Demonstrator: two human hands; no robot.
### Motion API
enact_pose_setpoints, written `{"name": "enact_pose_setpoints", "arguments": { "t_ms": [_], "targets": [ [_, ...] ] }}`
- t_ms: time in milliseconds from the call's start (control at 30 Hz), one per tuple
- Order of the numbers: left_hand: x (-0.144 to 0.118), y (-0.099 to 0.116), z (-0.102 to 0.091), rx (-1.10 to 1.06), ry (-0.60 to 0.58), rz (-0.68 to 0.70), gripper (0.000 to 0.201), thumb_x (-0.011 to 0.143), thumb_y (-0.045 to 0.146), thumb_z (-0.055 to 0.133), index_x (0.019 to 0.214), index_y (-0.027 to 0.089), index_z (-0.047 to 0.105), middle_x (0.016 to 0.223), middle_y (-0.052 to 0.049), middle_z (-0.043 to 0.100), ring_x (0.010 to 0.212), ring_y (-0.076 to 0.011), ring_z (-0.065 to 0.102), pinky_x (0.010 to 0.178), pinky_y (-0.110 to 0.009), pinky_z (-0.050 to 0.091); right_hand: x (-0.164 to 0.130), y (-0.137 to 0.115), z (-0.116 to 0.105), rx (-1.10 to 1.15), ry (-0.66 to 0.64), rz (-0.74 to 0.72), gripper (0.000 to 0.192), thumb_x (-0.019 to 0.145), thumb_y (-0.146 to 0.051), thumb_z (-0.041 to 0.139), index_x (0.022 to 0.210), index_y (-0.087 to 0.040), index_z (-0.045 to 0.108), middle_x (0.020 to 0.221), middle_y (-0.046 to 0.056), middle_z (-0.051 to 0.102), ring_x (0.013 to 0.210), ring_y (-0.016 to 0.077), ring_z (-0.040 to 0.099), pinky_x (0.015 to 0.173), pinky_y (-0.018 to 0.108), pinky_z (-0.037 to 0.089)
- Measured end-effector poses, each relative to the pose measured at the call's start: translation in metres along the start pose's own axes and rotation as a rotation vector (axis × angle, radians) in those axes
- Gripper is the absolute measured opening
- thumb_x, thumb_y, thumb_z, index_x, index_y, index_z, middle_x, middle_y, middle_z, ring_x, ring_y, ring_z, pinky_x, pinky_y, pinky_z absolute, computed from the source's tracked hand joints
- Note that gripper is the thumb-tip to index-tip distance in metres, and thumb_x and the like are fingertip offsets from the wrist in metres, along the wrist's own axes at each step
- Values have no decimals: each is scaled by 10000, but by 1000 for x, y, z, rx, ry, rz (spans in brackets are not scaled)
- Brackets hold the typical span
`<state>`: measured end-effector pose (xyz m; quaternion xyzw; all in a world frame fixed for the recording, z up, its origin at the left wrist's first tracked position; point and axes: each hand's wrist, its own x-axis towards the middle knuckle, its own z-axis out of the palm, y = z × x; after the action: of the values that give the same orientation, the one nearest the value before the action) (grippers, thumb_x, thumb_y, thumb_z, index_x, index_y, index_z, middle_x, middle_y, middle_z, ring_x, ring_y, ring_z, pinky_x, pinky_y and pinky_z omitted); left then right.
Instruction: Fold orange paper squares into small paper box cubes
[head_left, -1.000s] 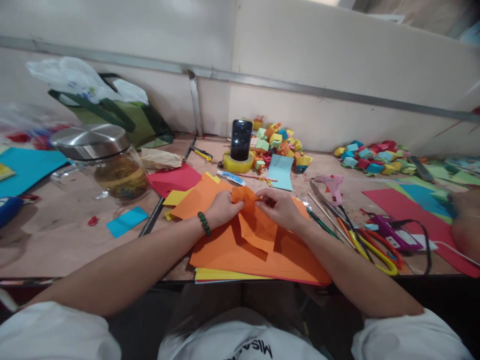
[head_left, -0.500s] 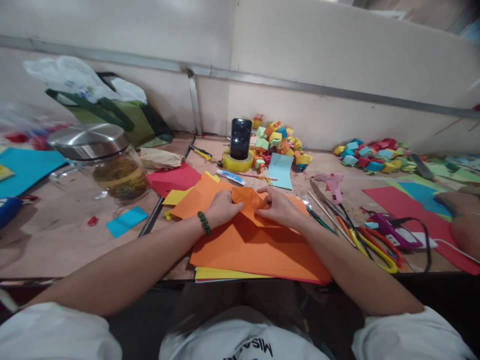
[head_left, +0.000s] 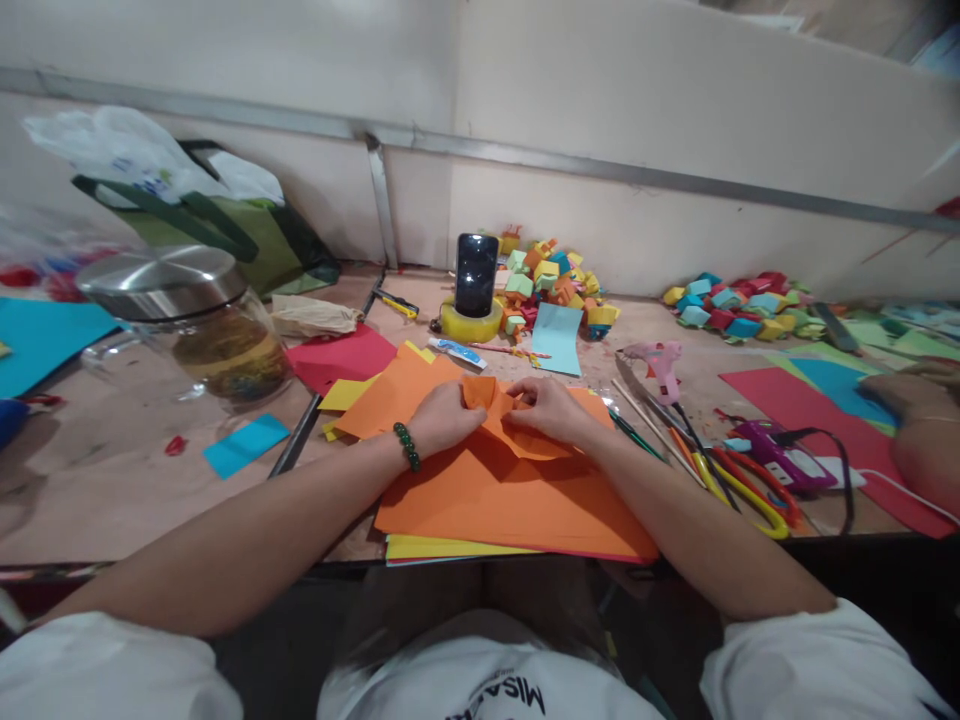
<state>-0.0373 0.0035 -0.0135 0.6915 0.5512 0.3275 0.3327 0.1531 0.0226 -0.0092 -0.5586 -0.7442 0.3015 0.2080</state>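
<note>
Between my two hands is a partly folded piece of orange paper (head_left: 498, 410), creased and standing up a little from the sheets below. My left hand (head_left: 448, 418), with a green bead bracelet (head_left: 406, 446) at its wrist, pinches the left side of the fold. On the right side, my right hand (head_left: 551, 408) has its thumb and fingers closed on the paper, its fingertips partly hidden. Both hands are over a stack of large orange sheets (head_left: 510, 510), with yellow edges showing underneath.
A phone (head_left: 476, 275) stands in a yellow tape roll (head_left: 471, 320) behind my hands, near a pile of small paper boxes (head_left: 555, 275). At right lie a pink glue gun (head_left: 663, 368), scissors (head_left: 739, 490) and another person's hand (head_left: 922, 400). A glass jar (head_left: 225, 345) stands at left.
My right fingers have shifted slightly left along the folded orange paper, while my left hand keeps its pinch. The whole view has moved a little.
</note>
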Motion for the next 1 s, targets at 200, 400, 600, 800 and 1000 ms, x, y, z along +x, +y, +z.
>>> {"name": "enact_pose_setpoints", "arguments": {
  "t_ms": [200, 400, 600, 800, 1000],
  "targets": [
    [0, 7, -3, 112, -79, -48, 76, 666, 212, 508, 601, 177, 492, 567, 31, 516, 551, -127, 485, 524, -241, 347, 4, -5, -2, -26, -8, -6, 174, 626, -294, 680, 740, -169, 642, 672, -11, 642, 603, 115, 542, 507, 205, 353],
    [-2, 11, -3, 81, -60, -59, 108, 648, 201, 502, 550, 180, 461, 525, 43, 474, 527, -118, 462, 515, -237, 339, 9, -7, 1, 149, -38, 36, 117, 566, -160, 659, 637, -174, 567, 549, -47, 578, 511, 92, 508, 464, 191, 340],
    [-1, 10, -5, 76, -49, -50, 131, 634, 201, 514, 522, 182, 450, 493, 51, 444, 499, -109, 426, 489, -235, 313, 0, -11, 5, 187, -36, 38, 201, 592, -157, 618, 791, -171, 600, 644, -22, 630, 570, 125, 558, 509, 215, 387],
    [1, 9, -6, 44, -65, 16, 75, 627, 177, 500, 553, 168, 515, 517, 52, 490, 546, -116, 478, 540, -226, 352, -5, -8, 7, -1, 57, -224, 74, 609, -154, 559, 679, -180, 550, 667, -26, 581, 645, 123, 519, 595, 229, 383],
    [1, 6, -5, 58, -67, 22, 123, 647, 186, 510, 529, 171, 480, 493, 60, 452, 517, -107, 459, 517, -219, 338, -6, -7, 6, 95, 38, -291, 105, 720, -241, 531, 720, -171, 609, 676, -3, 610, 627, 124, 526, 605, 238, 395]
  ]
}}
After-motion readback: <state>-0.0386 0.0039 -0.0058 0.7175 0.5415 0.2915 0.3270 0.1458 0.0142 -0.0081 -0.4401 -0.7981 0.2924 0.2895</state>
